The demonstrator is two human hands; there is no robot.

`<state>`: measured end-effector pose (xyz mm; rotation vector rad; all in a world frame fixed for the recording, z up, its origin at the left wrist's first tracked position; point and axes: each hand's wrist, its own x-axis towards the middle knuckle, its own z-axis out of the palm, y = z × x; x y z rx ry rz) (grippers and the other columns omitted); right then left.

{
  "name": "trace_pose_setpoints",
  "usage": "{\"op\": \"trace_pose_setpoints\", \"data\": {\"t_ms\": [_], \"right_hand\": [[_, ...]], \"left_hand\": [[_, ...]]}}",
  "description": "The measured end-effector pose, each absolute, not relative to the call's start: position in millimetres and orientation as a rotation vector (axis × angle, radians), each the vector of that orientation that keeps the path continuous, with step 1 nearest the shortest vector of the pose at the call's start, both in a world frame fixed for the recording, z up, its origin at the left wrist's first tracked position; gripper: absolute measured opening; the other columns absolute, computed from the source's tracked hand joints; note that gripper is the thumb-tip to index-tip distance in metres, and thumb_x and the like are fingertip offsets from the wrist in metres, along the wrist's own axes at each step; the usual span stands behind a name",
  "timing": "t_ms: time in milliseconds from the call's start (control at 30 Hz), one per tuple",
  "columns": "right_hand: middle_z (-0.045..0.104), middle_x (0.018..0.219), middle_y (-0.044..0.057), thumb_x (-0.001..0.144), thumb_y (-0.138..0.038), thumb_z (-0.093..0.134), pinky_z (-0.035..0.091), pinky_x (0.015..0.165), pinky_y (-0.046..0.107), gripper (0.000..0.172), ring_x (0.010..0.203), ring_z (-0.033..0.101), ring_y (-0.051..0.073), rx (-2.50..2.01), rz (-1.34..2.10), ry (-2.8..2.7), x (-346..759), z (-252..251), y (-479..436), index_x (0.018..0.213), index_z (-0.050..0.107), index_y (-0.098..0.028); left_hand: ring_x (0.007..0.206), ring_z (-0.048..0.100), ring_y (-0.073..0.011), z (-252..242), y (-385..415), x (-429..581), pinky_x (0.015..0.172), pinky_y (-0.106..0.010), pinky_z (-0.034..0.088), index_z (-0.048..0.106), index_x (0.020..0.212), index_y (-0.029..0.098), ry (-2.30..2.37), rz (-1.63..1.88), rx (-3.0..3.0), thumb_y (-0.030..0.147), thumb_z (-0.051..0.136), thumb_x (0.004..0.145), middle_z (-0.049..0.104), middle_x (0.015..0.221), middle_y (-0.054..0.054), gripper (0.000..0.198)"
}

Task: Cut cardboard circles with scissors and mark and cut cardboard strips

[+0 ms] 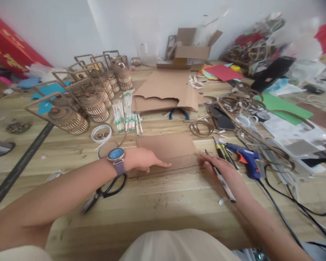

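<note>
A rectangular piece of brown cardboard (165,145) lies flat in front of me, with a dark line running across its lower part. My left hand (143,158) rests on it from the left, index finger stretched out along the surface and holding nothing; a watch (116,154) is on that wrist. At the cardboard's right edge, my right hand (220,168) holds a pen (223,183), its dark end pointing up and left. Black-handled scissors (101,194) lie below my left wrist. Close to my right hand are a yellow-and-black utility knife (225,154) and a blue glue gun (246,159).
Several woven bamboo lanterns (95,105) with handles stand at the left, beside white-and-green sticks (126,112). Behind are torn cardboard (163,85), blue-handled pliers (179,114) and an open box (192,50). A phone (222,117), bamboo strips (202,127) and cables (279,210) crowd the right.
</note>
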<state>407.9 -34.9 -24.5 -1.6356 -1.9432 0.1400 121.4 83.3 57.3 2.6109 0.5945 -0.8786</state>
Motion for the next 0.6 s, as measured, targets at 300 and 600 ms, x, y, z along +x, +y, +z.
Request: {"op": "trace_pose_setpoints", "data": {"t_ms": [300, 600], "right_hand": [[0.070, 0.074, 0.000, 0.088, -0.020, 0.054, 0.051, 0.060, 0.024, 0.012, 0.065, 0.065, 0.016, -1.287, 0.764, -1.858, 300, 3, -49, 0.088, 0.066, -0.024], [0.067, 0.076, 0.000, 0.080, -0.014, 0.054, 0.049, 0.068, 0.030, 0.011, 0.072, 0.062, 0.019, -1.271, 0.908, -1.833, 239, -33, -41, 0.084, 0.057, -0.023]], "left_hand": [[0.078, 0.069, -0.0215, 56, 83, 123, 0.062, -0.026, 0.040, 0.030, 0.154, 0.049, 0.609, -0.878, 2.656, 0.014, 0.071, 0.086, 0.080, 0.105, 0.000, 0.087], [0.065, 0.059, -0.0168, 56, 84, 124, 0.057, -0.025, 0.034, 0.035, 0.151, 0.053, 0.605, -0.873, 2.674, 0.012, 0.067, 0.086, 0.079, 0.097, 0.002, 0.083]]}}
